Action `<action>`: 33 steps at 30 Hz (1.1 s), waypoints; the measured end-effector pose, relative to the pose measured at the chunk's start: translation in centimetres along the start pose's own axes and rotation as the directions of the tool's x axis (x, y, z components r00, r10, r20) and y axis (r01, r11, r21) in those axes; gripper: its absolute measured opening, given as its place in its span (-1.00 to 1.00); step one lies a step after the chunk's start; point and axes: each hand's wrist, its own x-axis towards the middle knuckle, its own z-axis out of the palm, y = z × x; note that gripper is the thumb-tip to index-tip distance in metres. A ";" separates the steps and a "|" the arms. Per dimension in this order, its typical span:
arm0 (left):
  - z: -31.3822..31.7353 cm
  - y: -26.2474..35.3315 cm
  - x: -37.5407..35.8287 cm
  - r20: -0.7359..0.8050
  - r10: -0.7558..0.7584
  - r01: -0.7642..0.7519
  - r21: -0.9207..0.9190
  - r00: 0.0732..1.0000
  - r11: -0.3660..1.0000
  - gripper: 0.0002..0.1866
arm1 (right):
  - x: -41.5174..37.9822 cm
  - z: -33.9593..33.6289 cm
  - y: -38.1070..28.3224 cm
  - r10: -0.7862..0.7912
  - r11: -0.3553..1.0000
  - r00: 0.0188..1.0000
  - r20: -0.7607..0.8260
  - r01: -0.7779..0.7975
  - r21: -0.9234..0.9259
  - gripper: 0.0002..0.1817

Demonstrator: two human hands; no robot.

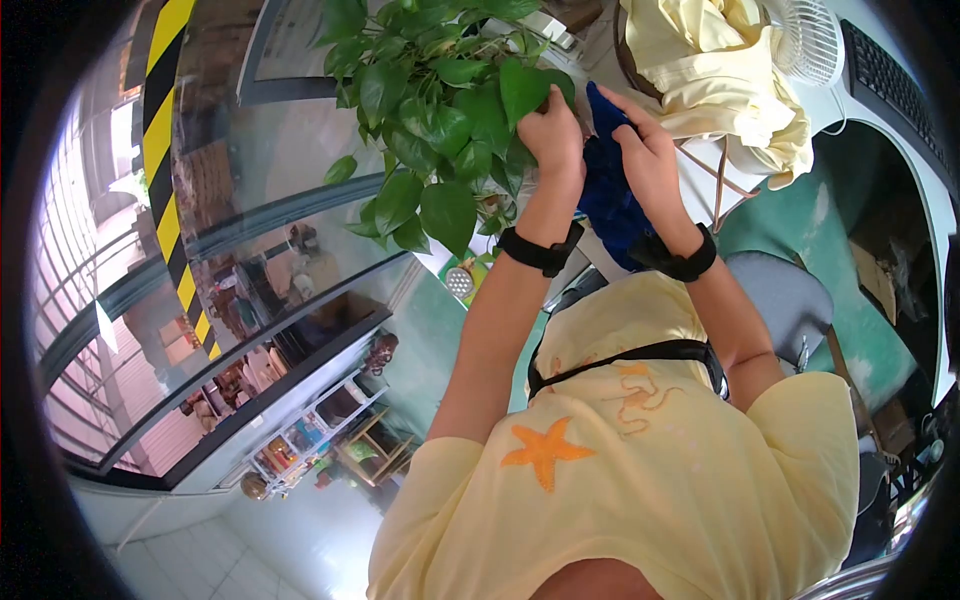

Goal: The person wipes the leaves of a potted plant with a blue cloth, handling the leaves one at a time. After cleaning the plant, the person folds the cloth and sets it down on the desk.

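Note:
My left hand [553, 138] is closed at the right side of a leafy green potted plant, its fingers pinching the edge of a broad green leaf [523, 90]. Close beside it, my right hand [650, 150] grips a dark blue cloth [610, 195] between thumb and fingers. The cloth hangs down from that hand toward my lap, and its upper tip stands up near the leaf. The trailing plant [440, 120] spreads to the left of both hands; its pot is hidden by foliage.
Pale yellow fabric [700, 70] is heaped beyond my right hand, near a white fan [808, 40] and a black keyboard [895, 90]. A grey chair [780, 295] stands at my right. On the left are a window with a yellow-black striped strip [170, 190] and a shelf [310, 430].

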 end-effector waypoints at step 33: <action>-4.7 0.3 3.0 0.355 -0.311 0.419 -0.286 0.882 0.862 -0.78 | 0.0 2.9 0.6 -0.304 0.759 0.883 0.359 0.452 -0.470 -0.52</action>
